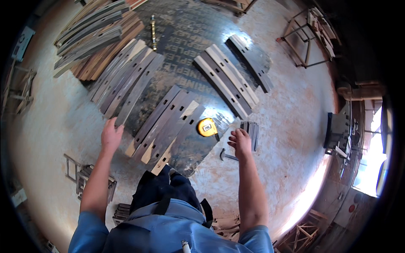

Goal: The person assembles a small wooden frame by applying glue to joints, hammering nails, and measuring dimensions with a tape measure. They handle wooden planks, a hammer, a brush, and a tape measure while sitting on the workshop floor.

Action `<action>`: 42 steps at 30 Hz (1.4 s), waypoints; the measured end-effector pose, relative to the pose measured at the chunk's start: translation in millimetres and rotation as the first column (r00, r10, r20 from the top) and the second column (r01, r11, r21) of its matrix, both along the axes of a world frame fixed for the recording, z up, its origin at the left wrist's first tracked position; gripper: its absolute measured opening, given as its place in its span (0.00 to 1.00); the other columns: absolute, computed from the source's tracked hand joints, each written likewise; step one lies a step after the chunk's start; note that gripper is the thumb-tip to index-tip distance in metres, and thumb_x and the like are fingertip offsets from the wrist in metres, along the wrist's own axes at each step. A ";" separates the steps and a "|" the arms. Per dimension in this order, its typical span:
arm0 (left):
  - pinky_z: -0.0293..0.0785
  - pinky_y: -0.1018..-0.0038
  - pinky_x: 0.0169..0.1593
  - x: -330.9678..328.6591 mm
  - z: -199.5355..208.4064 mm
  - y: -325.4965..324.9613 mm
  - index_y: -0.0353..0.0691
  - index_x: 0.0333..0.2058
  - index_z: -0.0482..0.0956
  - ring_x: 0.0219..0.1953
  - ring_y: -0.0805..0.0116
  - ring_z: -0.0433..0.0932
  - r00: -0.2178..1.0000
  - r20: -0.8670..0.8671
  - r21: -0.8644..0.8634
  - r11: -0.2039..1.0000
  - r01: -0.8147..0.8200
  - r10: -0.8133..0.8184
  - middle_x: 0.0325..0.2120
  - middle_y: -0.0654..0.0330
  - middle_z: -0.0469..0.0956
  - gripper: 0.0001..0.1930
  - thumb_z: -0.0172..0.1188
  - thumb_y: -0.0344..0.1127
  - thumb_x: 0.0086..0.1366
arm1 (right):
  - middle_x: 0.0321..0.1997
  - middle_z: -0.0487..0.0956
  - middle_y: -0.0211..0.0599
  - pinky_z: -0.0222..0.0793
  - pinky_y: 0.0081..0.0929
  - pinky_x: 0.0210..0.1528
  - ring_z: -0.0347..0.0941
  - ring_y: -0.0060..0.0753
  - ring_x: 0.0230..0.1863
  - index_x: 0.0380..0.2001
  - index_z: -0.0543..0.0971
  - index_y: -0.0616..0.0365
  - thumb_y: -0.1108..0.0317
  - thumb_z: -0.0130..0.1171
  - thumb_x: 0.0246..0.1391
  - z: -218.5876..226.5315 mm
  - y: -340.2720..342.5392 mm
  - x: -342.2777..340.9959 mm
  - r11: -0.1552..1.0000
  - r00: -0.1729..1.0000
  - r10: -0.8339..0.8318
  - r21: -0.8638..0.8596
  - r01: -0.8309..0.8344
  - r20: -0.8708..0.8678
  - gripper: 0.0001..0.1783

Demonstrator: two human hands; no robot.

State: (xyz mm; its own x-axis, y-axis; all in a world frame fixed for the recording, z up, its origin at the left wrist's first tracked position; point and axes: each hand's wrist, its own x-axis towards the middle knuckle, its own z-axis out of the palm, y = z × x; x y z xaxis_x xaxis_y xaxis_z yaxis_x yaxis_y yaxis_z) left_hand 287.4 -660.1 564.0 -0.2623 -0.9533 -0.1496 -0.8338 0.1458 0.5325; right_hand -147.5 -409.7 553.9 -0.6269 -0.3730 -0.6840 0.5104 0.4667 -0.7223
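My left hand (111, 137) is at the near end of a slightly curved wooden slat (137, 90), its fingers closed on the end. That slat lies at the right side of a group of similar slats with dark slots cut in them. My right hand (240, 142) hangs apart from the table with loosely bent, parted fingers and nothing visible in it. Left of it, a yellow tape measure (206, 126) rests at the table's right edge. Between my hands lies another group of slotted slats (166, 122), their pale near ends jutting toward me.
The dark panel table (185, 46) also carries a large slat pile (95, 40), a spirit level (153, 33), more slotted slats (225, 80) and a lone slat (251, 63). Dark pieces (252, 130) are stacked beyond my right hand. A metal frame rack (306, 38) stands far right.
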 end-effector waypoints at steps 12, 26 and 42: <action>0.73 0.65 0.44 2.0 -7.7 -0.8 0.32 0.52 0.71 0.39 0.56 0.77 0.999 0.012 -0.004 0.999 0.044 -0.044 0.44 0.50 0.73 0.23 0.60 0.35 0.60 | 0.44 0.75 0.41 0.76 0.33 0.33 0.74 0.33 0.35 0.61 0.60 0.66 0.61 0.54 0.60 9.2 -15.6 -10.6 0.990 0.992 -0.126 -0.059 0.126 0.008 0.31; 0.71 0.59 0.51 -23.5 12.1 -5.8 0.35 0.54 0.70 0.50 0.48 0.72 0.962 0.258 -0.182 0.973 0.140 -0.090 0.47 0.48 0.74 0.25 0.61 0.39 0.59 | 0.43 0.73 0.33 0.75 0.44 0.42 0.73 0.33 0.40 0.53 0.68 0.52 0.59 0.52 0.63 6.8 -32.5 -31.5 0.942 0.954 -0.248 -0.188 0.278 0.167 0.18; 0.71 0.59 0.51 -56.4 14.8 -17.4 0.34 0.59 0.63 0.51 0.50 0.71 0.900 0.411 -0.057 0.981 0.187 -0.147 0.46 0.49 0.73 0.31 0.63 0.37 0.59 | 0.39 0.74 0.30 0.77 0.34 0.36 0.74 0.27 0.35 0.53 0.69 0.60 0.64 0.55 0.60 2.6 -36.8 -35.4 0.933 0.953 -0.266 -0.209 0.293 0.147 0.20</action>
